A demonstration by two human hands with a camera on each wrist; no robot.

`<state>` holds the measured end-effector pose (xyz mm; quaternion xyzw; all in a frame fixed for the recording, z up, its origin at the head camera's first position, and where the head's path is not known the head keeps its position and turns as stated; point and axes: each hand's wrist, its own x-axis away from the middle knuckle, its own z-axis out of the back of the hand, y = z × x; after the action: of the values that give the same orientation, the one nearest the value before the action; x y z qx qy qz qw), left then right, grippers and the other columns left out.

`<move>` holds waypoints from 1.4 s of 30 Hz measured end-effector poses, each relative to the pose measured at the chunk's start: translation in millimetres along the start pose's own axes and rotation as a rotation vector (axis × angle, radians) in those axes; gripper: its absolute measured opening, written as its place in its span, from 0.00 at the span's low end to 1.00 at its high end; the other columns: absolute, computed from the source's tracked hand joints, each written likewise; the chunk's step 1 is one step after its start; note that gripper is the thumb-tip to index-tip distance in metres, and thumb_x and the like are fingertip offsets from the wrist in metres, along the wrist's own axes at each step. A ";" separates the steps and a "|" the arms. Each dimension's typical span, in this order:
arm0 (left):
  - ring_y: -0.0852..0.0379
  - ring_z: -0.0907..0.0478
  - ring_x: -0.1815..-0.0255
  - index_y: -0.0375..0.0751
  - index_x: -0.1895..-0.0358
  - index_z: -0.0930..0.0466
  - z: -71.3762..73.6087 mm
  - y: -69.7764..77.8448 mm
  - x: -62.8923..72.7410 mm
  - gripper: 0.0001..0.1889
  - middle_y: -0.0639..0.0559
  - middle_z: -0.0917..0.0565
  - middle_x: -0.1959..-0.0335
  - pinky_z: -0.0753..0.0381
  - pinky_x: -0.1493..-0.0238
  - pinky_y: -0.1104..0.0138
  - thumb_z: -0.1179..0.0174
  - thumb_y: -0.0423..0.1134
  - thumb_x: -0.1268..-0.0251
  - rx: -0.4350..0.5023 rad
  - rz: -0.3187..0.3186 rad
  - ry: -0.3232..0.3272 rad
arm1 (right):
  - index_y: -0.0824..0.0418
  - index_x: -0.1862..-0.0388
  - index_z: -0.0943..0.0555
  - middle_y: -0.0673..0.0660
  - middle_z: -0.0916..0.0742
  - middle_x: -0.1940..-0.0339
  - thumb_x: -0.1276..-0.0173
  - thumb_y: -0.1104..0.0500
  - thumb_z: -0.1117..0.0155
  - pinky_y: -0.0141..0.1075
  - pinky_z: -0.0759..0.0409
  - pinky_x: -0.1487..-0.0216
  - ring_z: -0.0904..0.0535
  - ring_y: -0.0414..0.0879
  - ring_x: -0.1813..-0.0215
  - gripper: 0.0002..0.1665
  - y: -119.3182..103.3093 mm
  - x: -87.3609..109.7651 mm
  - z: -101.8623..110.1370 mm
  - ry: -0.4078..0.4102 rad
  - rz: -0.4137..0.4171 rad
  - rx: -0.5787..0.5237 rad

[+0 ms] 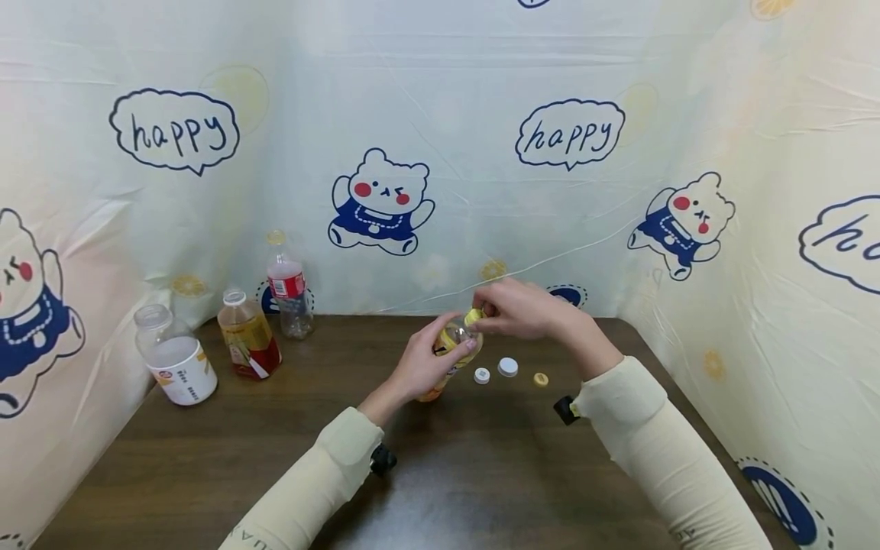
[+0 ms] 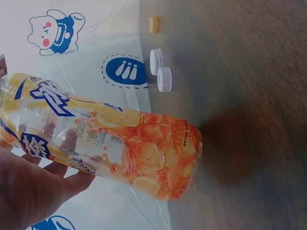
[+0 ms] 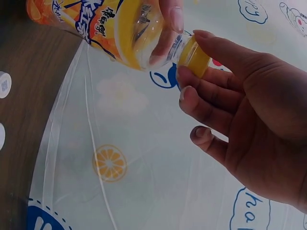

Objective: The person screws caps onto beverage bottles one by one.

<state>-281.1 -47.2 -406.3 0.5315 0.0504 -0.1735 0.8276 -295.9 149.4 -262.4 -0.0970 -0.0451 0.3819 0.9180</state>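
Note:
A clear plastic drink bottle (image 2: 144, 148) with an orange and yellow label is tilted above the table in the left wrist view. My left hand (image 1: 428, 359) grips it round its upper body. At its mouth, my right hand (image 1: 516, 309) pinches the yellow cap (image 3: 194, 56) between thumb and index finger, with the other fingers loosely curled below. The cap sits at the bottle's neck; whether it is still threaded on cannot be told. Nearby on the table lie two white caps, a smaller one (image 1: 482, 376) and a larger one (image 1: 508, 367), and a yellow cap (image 1: 541, 380).
On the table's left side stand a wide-mouthed jar (image 1: 180, 370) with a white label, a bottle (image 1: 249, 336) with a red and yellow label, and a clear bottle (image 1: 289, 294) with a red label. A printed curtain (image 1: 467, 153) surrounds the dark wooden table (image 1: 481, 473).

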 end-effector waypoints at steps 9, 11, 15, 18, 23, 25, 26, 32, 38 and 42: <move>0.53 0.21 0.46 0.67 0.30 0.28 2.4 0.0 -0.9 0.28 0.56 0.20 0.40 0.17 0.47 0.53 0.36 0.60 0.32 -0.001 -0.024 -0.012 | 0.53 0.37 0.21 0.47 0.16 0.65 0.27 0.44 0.33 0.39 0.20 0.63 0.20 0.42 0.64 0.25 0.9 3.1 3.3 0.000 -0.020 -0.024; 0.53 0.21 0.46 0.68 0.30 0.29 2.6 -0.2 -0.2 0.28 0.55 0.20 0.40 0.17 0.46 0.52 0.36 0.61 0.32 0.002 -0.020 -0.020 | 0.53 0.33 0.24 0.47 0.15 0.63 0.28 0.46 0.31 0.38 0.19 0.61 0.19 0.42 0.63 0.29 2.4 3.7 4.1 -0.012 0.011 -0.048; 0.53 0.21 0.46 0.69 0.30 0.30 2.7 0.0 0.5 0.28 0.56 0.20 0.40 0.17 0.46 0.52 0.36 0.61 0.32 0.004 -0.012 -0.034 | 0.53 0.39 0.20 0.47 0.16 0.62 0.28 0.50 0.30 0.38 0.19 0.60 0.19 0.43 0.62 0.22 2.3 3.9 3.8 -0.022 0.068 -0.053; 0.53 0.21 0.47 0.68 0.30 0.30 1.9 -0.3 0.3 0.28 0.55 0.20 0.41 0.17 0.47 0.53 0.36 0.60 0.31 0.006 -0.023 -0.032 | 0.52 0.48 0.16 0.46 0.15 0.64 0.27 0.50 0.31 0.38 0.20 0.62 0.20 0.43 0.63 0.13 1.3 3.3 2.7 -0.013 0.067 -0.034; 0.54 0.21 0.47 0.67 0.30 0.29 0.1 -0.8 0.0 0.27 0.56 0.20 0.41 0.18 0.48 0.54 0.36 0.59 0.31 0.023 -0.036 -0.024 | 0.52 0.53 0.15 0.45 0.15 0.67 0.27 0.50 0.31 0.38 0.21 0.65 0.21 0.41 0.66 0.10 -1.5 2.6 1.1 0.010 0.030 0.018; 0.54 0.21 0.47 0.67 0.30 0.28 -0.4 -1.5 -0.2 0.27 0.56 0.20 0.41 0.18 0.47 0.54 0.36 0.59 0.31 0.025 -0.036 -0.019 | 0.52 0.53 0.15 0.45 0.15 0.67 0.27 0.49 0.32 0.38 0.22 0.65 0.22 0.41 0.66 0.11 -2.7 2.4 0.7 0.019 0.021 0.037; 0.54 0.21 0.47 0.67 0.30 0.28 -0.7 -2.0 -0.3 0.28 0.56 0.20 0.41 0.18 0.47 0.54 0.36 0.59 0.31 0.024 -0.036 -0.015 | 0.53 0.52 0.15 0.45 0.15 0.66 0.27 0.49 0.32 0.38 0.22 0.65 0.22 0.41 0.66 0.11 -3.1 2.3 0.5 0.022 0.017 0.044; 0.53 0.21 0.46 0.64 0.29 0.29 -1.5 -4.2 0.2 0.30 0.55 0.20 0.40 0.18 0.46 0.52 0.36 0.61 0.32 0.011 -0.025 -0.007 | 0.52 0.42 0.18 0.46 0.15 0.64 0.29 0.45 0.31 0.39 0.21 0.63 0.21 0.42 0.64 0.21 -1.0 4.3 1.1 0.010 -0.016 0.034; 0.52 0.22 0.45 0.60 0.27 0.30 -0.7 -4.0 1.0 0.33 0.54 0.21 0.38 0.18 0.44 0.50 0.37 0.62 0.32 0.010 -0.017 -0.020 | 0.52 0.32 0.24 0.46 0.16 0.60 0.30 0.48 0.29 0.39 0.19 0.59 0.19 0.42 0.61 0.30 3.7 6.1 3.3 -0.039 0.013 -0.037; 0.53 0.21 0.46 0.63 0.28 0.30 0.2 -2.7 0.2 0.30 0.55 0.20 0.40 0.18 0.46 0.52 0.36 0.61 0.32 0.013 -0.033 -0.026 | 0.52 0.38 0.21 0.48 0.15 0.59 0.28 0.51 0.30 0.39 0.18 0.58 0.18 0.44 0.60 0.22 3.3 5.0 3.9 -0.065 0.058 -0.065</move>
<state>-281.8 -48.5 -408.6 0.5338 0.0472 -0.1944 0.8216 -295.2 155.9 -259.3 -0.1154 -0.0845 0.4094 0.9011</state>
